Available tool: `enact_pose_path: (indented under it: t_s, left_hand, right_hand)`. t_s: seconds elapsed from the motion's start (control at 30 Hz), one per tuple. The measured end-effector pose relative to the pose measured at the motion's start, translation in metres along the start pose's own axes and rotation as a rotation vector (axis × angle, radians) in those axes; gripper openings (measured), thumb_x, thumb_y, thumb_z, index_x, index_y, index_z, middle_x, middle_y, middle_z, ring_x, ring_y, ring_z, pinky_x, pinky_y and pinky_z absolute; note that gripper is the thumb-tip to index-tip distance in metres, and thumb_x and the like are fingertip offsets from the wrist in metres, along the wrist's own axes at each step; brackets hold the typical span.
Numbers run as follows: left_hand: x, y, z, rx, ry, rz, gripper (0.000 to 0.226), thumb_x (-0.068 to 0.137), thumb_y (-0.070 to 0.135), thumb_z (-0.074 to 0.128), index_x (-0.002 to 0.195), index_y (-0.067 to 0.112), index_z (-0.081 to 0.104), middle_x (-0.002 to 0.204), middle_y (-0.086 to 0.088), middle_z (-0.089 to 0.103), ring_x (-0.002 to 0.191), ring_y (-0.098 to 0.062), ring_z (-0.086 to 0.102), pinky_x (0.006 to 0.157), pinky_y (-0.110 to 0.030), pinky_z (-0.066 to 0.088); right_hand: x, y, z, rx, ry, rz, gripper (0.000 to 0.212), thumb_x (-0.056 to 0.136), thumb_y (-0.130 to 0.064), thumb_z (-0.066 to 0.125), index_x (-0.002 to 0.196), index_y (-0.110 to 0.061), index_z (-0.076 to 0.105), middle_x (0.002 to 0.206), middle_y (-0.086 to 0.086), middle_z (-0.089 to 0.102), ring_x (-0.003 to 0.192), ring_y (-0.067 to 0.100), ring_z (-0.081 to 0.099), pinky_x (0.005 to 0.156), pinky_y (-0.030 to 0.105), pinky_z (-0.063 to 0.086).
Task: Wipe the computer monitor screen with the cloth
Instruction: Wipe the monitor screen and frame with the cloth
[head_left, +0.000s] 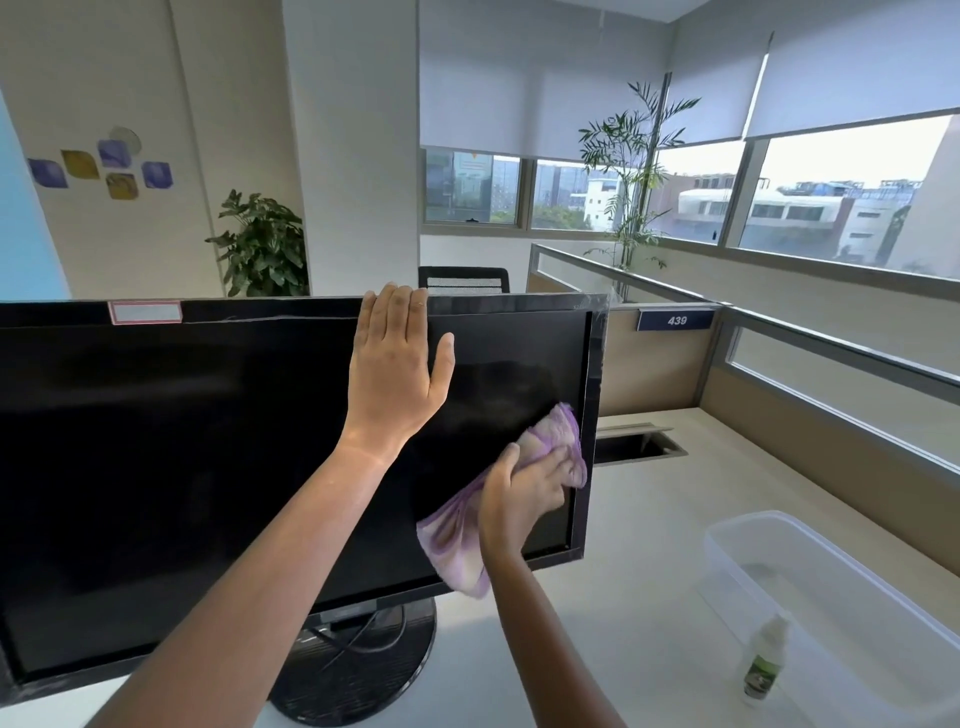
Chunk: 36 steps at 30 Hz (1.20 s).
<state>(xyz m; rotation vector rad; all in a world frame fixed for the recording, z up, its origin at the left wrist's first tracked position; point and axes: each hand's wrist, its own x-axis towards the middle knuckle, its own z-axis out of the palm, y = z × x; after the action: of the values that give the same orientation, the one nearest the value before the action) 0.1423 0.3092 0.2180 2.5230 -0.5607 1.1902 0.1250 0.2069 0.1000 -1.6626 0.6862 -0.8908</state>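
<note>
A black computer monitor (182, 441) with a dark screen stands on a round base on the white desk. My left hand (395, 369) lies flat on the screen near its top edge, fingers straight and reaching over the upper bezel. My right hand (524, 493) presses a purple and white cloth (457, 540) against the lower right part of the screen, fingers curled over the bunched fabric. Part of the cloth hangs below my hand over the bottom bezel.
A clear plastic tub (810, 577) sits on the desk at the right, with a small spray bottle (766, 660) in front of it. A cable opening (639, 444) lies behind the monitor. Partition walls (779, 364) bound the desk; plants and windows stand beyond.
</note>
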Motion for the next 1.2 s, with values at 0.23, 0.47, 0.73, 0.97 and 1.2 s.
enact_pose_path:
  t_s: [0.23, 0.47, 0.73, 0.97, 1.2]
  left_hand:
    - [0.001, 0.001, 0.000, -0.043, 0.002, -0.013, 0.064, 0.091, 0.038, 0.018, 0.130, -0.005, 0.043, 0.133, -0.025, 0.049, 0.129, -0.036, 0.041, 0.116, -0.044, 0.022]
    - [0.001, -0.005, -0.006, -0.091, 0.017, 0.016, 0.062, 0.091, 0.040, 0.019, 0.128, -0.001, 0.047, 0.131, -0.021, 0.053, 0.126, -0.033, 0.045, 0.113, -0.042, 0.029]
    - [0.001, -0.011, -0.007, -0.072, 0.006, 0.047, 0.060, 0.091, 0.037, 0.022, 0.127, -0.003, 0.048, 0.129, -0.022, 0.054, 0.125, -0.035, 0.047, 0.111, -0.043, 0.031]
    - [0.002, -0.007, -0.003, -0.088, 0.056, 0.028, 0.067, 0.094, 0.043, 0.012, 0.125, -0.003, 0.049, 0.127, -0.020, 0.055, 0.123, -0.034, 0.049, 0.111, -0.043, 0.033]
    - [0.005, -0.008, 0.003, -0.089, 0.092, -0.001, 0.057, 0.094, 0.036, 0.020, 0.124, -0.003, 0.050, 0.126, -0.021, 0.056, 0.122, -0.034, 0.049, 0.110, -0.042, 0.032]
  right_hand:
    - [0.003, -0.065, 0.018, -0.119, -0.042, -0.383, 0.067, 0.094, -0.028, 0.040, 0.147, -0.003, 0.007, 0.155, 0.020, 0.005, 0.138, 0.039, 0.010, 0.115, 0.045, 0.015]
    - [-0.042, -0.032, 0.041, -0.510, -0.222, -1.118, 0.052, 0.079, -0.028, 0.061, 0.128, -0.010, 0.054, 0.134, 0.015, 0.053, 0.124, 0.040, 0.047, 0.097, 0.043, 0.046]
    - [0.035, -0.003, 0.009, -0.672, 0.008, -1.140, 0.067, 0.089, -0.046, 0.031, 0.145, -0.012, 0.016, 0.154, 0.001, 0.013, 0.144, 0.021, -0.008, 0.114, 0.051, -0.001]
    - [0.068, -0.010, -0.003, -0.353, 0.134, -0.845, 0.065, 0.088, -0.032, 0.037, 0.141, 0.003, 0.024, 0.150, 0.013, 0.022, 0.141, 0.027, 0.013, 0.116, 0.045, 0.006]
    - [0.025, -0.032, 0.035, -0.287, 0.114, -0.909, 0.061, 0.092, -0.031, 0.036, 0.140, 0.004, 0.023, 0.148, 0.017, 0.021, 0.142, 0.025, 0.011, 0.118, 0.037, 0.003]
